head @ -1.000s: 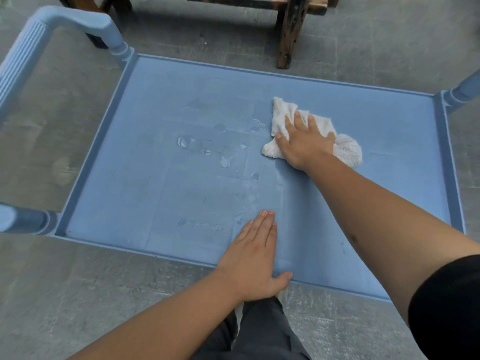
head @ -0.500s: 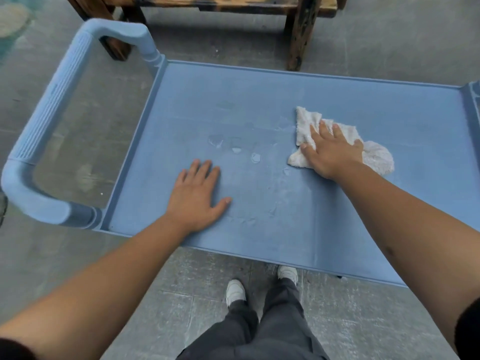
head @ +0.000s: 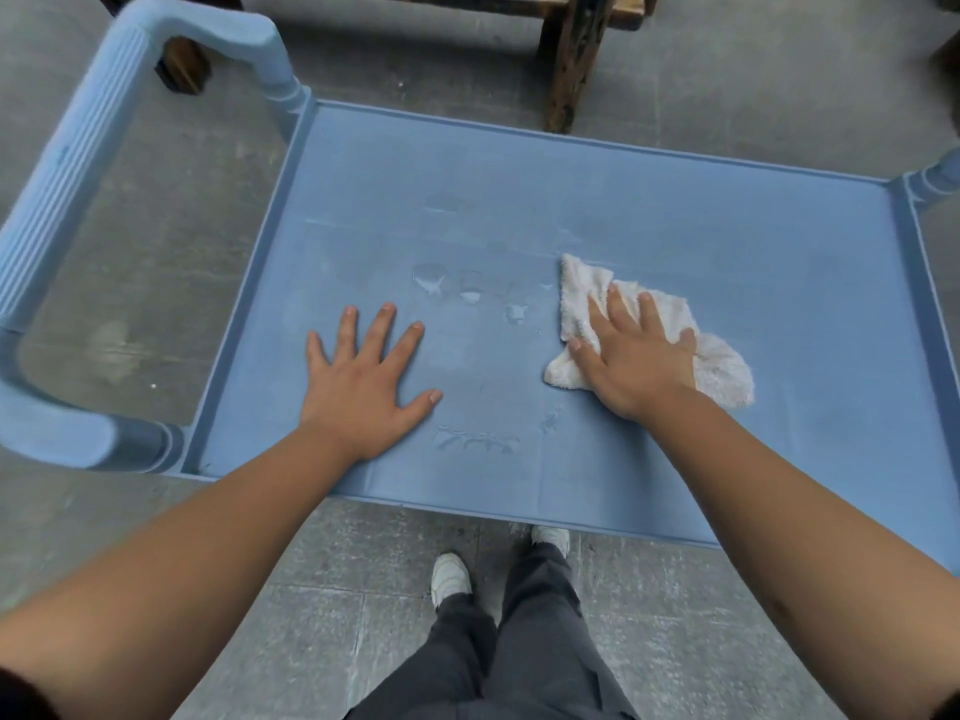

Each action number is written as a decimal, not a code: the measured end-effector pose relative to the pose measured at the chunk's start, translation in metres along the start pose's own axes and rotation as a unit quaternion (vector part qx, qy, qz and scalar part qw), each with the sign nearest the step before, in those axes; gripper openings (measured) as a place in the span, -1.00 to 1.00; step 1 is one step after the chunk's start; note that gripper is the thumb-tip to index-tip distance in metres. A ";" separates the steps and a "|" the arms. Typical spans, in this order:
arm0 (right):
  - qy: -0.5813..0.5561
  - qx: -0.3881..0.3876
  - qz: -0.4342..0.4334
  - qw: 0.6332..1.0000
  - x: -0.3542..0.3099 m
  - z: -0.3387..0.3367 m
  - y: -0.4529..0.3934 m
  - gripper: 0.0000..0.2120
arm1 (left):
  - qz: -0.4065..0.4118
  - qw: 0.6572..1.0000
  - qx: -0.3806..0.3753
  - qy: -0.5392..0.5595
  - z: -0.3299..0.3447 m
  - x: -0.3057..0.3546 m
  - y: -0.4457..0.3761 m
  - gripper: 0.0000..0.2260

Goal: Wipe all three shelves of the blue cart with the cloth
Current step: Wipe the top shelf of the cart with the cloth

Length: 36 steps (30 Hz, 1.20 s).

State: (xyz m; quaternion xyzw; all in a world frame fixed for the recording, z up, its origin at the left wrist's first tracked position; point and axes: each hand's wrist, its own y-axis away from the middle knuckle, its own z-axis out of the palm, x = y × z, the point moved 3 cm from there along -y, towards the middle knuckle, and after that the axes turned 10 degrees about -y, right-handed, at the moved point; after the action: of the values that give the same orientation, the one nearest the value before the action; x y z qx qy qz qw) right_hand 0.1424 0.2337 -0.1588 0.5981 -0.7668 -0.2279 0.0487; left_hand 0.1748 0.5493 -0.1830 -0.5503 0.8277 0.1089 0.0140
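Observation:
The blue cart's top shelf (head: 675, 210) fills the middle of the view. A white cloth (head: 722, 366) lies crumpled on it right of centre, and my right hand (head: 634, 356) presses flat on top of the cloth. My left hand (head: 363, 381) rests palm down on the bare shelf left of centre, fingers spread, holding nothing. Water droplets (head: 470, 293) and wet smears sit on the shelf between the two hands. The lower shelves are hidden under the top one.
The cart's light blue handle (head: 78, 163) loops out on the left. A dark wooden bench leg (head: 569, 59) stands just beyond the far rim. Grey concrete floor surrounds the cart; my legs and white shoes (head: 452, 574) are at the near edge.
My left hand has moved from the shelf's near rim to its left-centre and spread flat. My right hand with the cloth has slid slightly toward me. The view has shifted left.

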 end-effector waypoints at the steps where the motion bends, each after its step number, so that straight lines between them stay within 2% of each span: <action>1: 0.000 -0.005 -0.004 1.000 -0.006 0.009 0.013 -0.33 | -0.001 1.000 0.000 -0.002 0.000 -0.001 0.000 -0.26; 6: 0.013 -0.020 -0.024 0.999 -0.030 0.047 0.067 -0.24 | -0.001 1.000 -0.009 -0.008 0.001 -0.002 -0.001 -0.25; 11: 0.008 0.001 -0.017 1.000 -0.036 0.046 0.063 -0.17 | 0.008 1.000 -0.004 0.000 0.001 -0.001 0.000 -0.26; 19: -0.031 0.026 -0.007 0.999 -0.040 0.009 -0.023 -0.26 | 0.014 1.000 -0.013 -0.009 0.000 -0.002 0.000 -0.25; 27: -0.044 0.024 -0.006 0.999 -0.047 -0.036 -0.130 -0.26 | 0.015 1.000 -0.010 -0.018 0.003 -0.003 -0.002 -0.26; 36: -0.042 0.026 -0.016 0.999 -0.046 -0.069 -0.199 -0.23 | 0.010 0.999 -0.031 -0.013 0.001 -0.002 -0.002 -0.25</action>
State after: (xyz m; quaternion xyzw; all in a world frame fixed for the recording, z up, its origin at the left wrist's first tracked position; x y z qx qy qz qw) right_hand 0.3575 0.2212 -0.1697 0.6011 -0.7643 -0.2335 -0.0023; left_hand 0.1774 0.5502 -0.1837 -0.5409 0.8290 0.1419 0.0065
